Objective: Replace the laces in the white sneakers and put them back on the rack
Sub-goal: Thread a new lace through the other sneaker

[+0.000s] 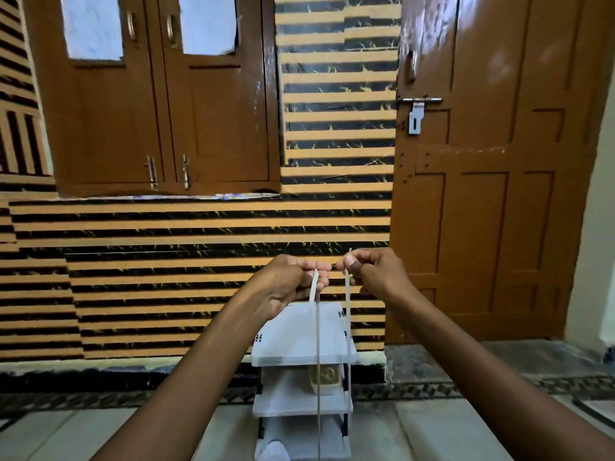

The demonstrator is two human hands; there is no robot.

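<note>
Both my hands are raised in front of the striped wall, each pinching one end of a white lace [318, 354]. My left hand [289, 282] holds the left strand and my right hand [372, 271] holds the right strand, whose tip sticks up above the fingers. The two strands hang straight down and run out of the bottom of the view. Behind them stands a white shoe rack [301, 357] with three shelves. A tan shoe [327, 377] sits on its middle shelf. A white shoe toe [274, 451] shows at the lowest shelf, mostly cut off.
The rack stands against an orange-and-black striped wall [199, 261]. A brown double window [159, 94] is above on the left. A brown door [492, 181] with a metal latch stands on the right. Pale floor tiles [432, 427] surround the rack.
</note>
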